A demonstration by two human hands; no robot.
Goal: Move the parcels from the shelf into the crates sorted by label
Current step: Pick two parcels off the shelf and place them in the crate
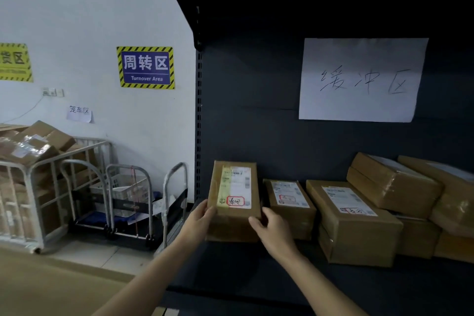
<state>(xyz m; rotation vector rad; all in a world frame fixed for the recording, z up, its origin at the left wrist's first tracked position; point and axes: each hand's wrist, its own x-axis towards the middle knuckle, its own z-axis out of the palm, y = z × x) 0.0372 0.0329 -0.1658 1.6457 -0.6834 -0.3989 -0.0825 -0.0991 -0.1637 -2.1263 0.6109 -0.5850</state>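
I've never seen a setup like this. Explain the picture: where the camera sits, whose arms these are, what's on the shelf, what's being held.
No machine here: a person wears one camera on the head, looking forward and down, so the arms are their own. The left hand and right hand grip a brown labelled parcel by its sides at the left end of a dark shelf. More taped parcels lie beside it, some stacked. A handwritten paper sign hangs above.

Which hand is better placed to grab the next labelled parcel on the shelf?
Right hand, probably: it grips the held parcel's right edge, beside the neighbouring parcel. The left hand is on the far left edge, blocked by the held parcel.
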